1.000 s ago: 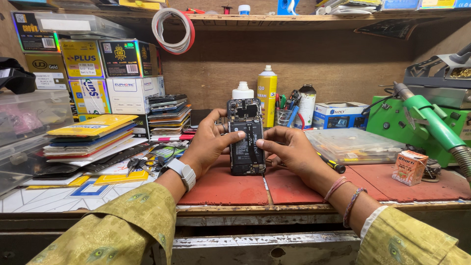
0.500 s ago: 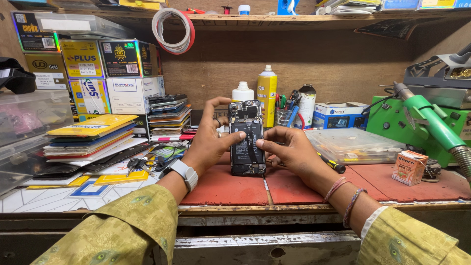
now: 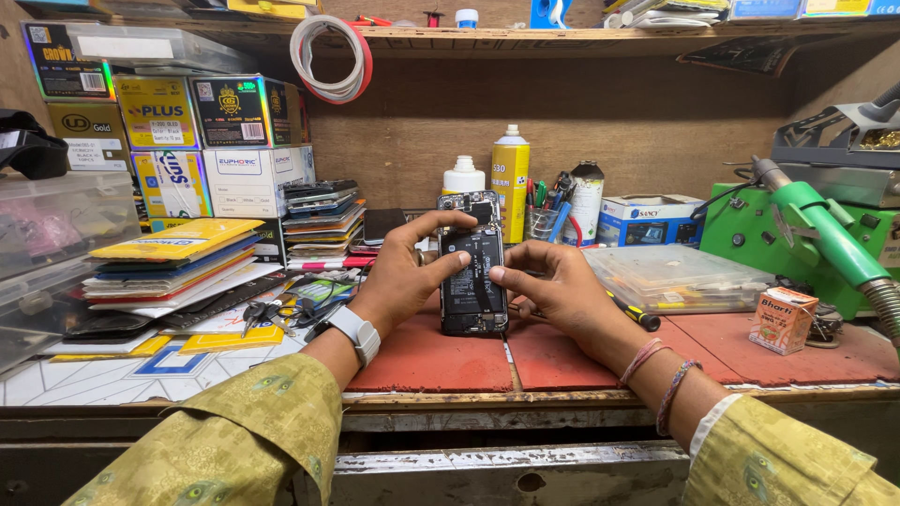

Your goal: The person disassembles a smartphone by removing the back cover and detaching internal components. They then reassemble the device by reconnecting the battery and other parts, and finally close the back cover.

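Counts, head view: 2 hands, the left hand [image 3: 405, 272] and the right hand [image 3: 553, 286], both on 1 opened phone [image 3: 473, 272]. 1 wristwatch [image 3: 354, 330] on left wrist; 2 thread bracelets [image 3: 656, 375] on right. 1 yellow spray can [image 3: 511, 178], 1 white bottle [image 3: 463, 176], 1 tape roll [image 3: 330, 58] hung above. 1 clear parts box [image 3: 677, 276], 1 small orange carton [image 3: 784, 319], 1 blue-white box [image 3: 650, 218]. 1 green hot-air tool [image 3: 816, 230]. 1 bunch of keys [image 3: 267, 311]. Approx. 6 stacked cartons [image 3: 187, 122] at left; exact no. unclear.
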